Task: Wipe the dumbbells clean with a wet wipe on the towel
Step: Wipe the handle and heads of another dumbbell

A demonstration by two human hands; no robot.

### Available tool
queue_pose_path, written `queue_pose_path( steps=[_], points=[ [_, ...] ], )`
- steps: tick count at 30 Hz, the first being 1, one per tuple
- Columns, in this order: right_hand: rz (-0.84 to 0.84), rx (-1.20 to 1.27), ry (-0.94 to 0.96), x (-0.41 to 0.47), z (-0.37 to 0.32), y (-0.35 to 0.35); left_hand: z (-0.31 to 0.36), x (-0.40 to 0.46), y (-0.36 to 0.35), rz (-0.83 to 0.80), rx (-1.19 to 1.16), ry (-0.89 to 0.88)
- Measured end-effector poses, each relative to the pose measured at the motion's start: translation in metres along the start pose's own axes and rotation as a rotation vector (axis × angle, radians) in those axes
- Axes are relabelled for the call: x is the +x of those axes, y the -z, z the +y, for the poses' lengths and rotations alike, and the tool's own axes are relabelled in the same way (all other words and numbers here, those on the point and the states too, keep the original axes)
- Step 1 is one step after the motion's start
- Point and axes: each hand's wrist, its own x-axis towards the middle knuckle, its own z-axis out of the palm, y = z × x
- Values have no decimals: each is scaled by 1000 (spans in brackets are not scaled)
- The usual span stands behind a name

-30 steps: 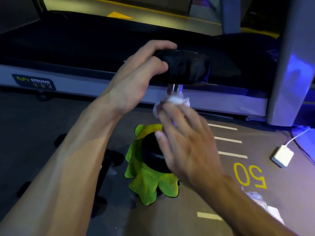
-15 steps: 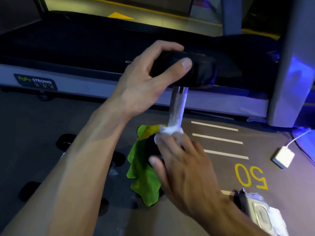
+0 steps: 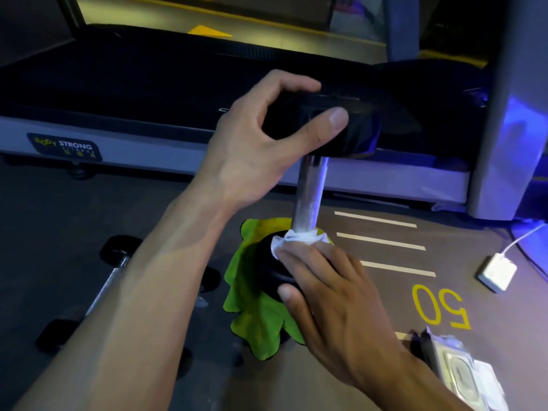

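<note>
A dumbbell stands upright on a green towel [image 3: 255,318], its silver handle [image 3: 310,194] rising from a black lower head [image 3: 267,265]. My left hand [image 3: 267,143] grips the black upper head [image 3: 355,129] from the left, thumb across its front. My right hand [image 3: 332,295] holds a white wet wipe [image 3: 296,237] wrapped round the bottom of the handle, just above the lower head. A second dumbbell [image 3: 109,280] lies on the floor at the left, partly hidden by my left forearm.
A treadmill [image 3: 118,93] spans the back, its grey post [image 3: 516,114] at the right. A white charger [image 3: 496,271] with a cable lies on the floor at the right. A wipes pack [image 3: 462,375] sits at bottom right near the yellow "50" marking [image 3: 439,307].
My right hand slid the wipe down the handle from just under the upper head to the base. My left thumb moved onto the front of the upper head.
</note>
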Motion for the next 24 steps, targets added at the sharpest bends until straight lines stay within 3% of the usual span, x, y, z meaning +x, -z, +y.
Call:
queue_pose_path(
  steps=[8, 14, 18, 24],
  points=[
    [-15, -41, -20, 23, 7, 15, 6, -3, -7, 56, 30, 13],
    [-99, 95, -48, 9, -4, 7, 16, -4, -18, 149, 153, 42],
    [-74, 185, 36, 6, 13, 9, 17, -2, -21, 156, 181, 73],
    [-29, 401, 80, 0, 42, 6, 9, 8, -14, 125, 31, 71]
  ],
)
